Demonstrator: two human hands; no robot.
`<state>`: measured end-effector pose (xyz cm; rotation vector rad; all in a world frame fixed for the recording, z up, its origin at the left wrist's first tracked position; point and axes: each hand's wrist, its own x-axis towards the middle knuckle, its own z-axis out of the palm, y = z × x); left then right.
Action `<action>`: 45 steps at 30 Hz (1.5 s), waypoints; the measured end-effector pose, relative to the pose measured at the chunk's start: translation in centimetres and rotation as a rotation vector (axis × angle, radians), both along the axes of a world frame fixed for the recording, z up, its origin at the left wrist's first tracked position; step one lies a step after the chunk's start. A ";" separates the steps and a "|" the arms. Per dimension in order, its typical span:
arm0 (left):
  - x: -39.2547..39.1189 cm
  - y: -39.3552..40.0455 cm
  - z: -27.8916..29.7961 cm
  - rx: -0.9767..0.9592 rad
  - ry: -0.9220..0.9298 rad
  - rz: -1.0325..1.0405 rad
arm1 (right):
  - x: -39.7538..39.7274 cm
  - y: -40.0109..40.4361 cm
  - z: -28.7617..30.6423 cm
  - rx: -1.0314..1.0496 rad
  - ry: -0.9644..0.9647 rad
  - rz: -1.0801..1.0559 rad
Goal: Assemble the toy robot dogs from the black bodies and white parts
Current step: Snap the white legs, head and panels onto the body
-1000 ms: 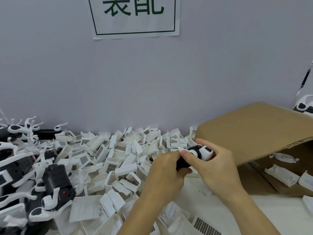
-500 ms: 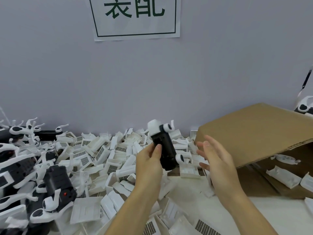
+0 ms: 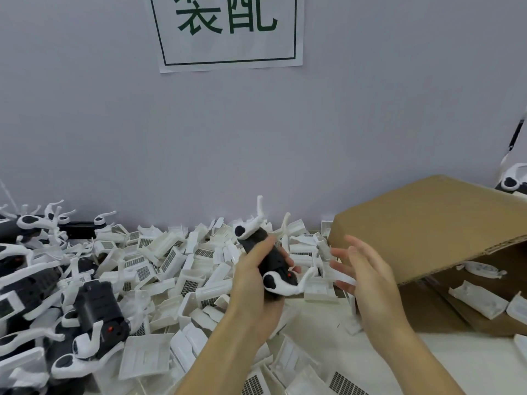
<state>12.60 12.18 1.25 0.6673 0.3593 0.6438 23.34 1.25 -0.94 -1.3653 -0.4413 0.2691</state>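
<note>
My left hand (image 3: 255, 283) grips a black robot-dog body (image 3: 271, 259) with white legs sticking out at its far and near ends, held above the table's middle. My right hand (image 3: 365, 276) hovers just to the right of it, fingers spread and holding nothing. A heap of white plastic parts (image 3: 171, 266) with grille panels covers the table in front of and left of my hands. Several black bodies with white legs (image 3: 94, 317) lie piled at the left.
An open cardboard box (image 3: 422, 220) lies on its side at the right, with white parts (image 3: 479, 302) inside it. A grey wall with a paper sign (image 3: 228, 32) stands behind the table. Another dog part (image 3: 513, 182) shows at the far right edge.
Both hands held the body together a second ago. My right hand has let go and opened, while my left hand has lifted and turned the body, then tilted it lower.
</note>
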 end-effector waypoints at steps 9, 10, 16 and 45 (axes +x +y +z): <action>-0.4 1.2 -0.7 0.015 0.001 -0.023 | -0.7 0.0 -0.2 -0.309 -0.106 0.275; -0.3 1.2 -0.8 0.026 0.011 -0.018 | -0.9 0.1 -0.2 -0.335 -0.119 0.332; 0.0 0.1 -0.7 0.148 0.049 0.041 | -2.7 1.4 -0.7 -0.211 -0.017 0.579; 0.4 -0.2 -1.4 0.405 0.114 0.208 | -4.0 2.4 -2.0 -0.159 -0.036 0.485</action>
